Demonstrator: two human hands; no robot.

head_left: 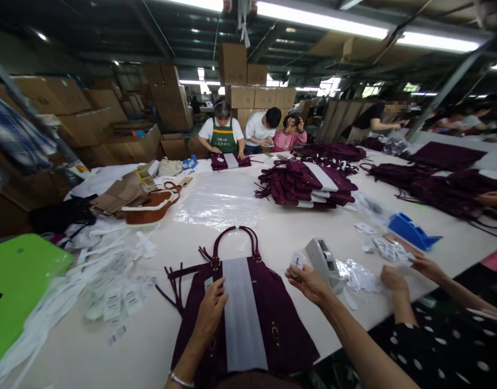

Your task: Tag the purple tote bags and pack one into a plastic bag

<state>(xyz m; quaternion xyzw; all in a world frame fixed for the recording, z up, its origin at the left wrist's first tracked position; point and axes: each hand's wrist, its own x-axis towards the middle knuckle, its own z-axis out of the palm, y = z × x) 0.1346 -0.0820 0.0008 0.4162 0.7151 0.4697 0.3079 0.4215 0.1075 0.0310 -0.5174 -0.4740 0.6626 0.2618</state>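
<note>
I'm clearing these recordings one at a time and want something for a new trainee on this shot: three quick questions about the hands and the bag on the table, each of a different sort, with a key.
1. What does the wearer's right hand hold?
A) a blue tape dispenser
B) a small white tag
C) a brown bag

2. True or false: a pale strip runs lengthwise over the dark purple bag in front of the wearer.

3. Fill in the blank: the grey tape dispenser stands on the wearer's ____ side of that bag.

Key: 1. B; 2. True; 3. right
</note>
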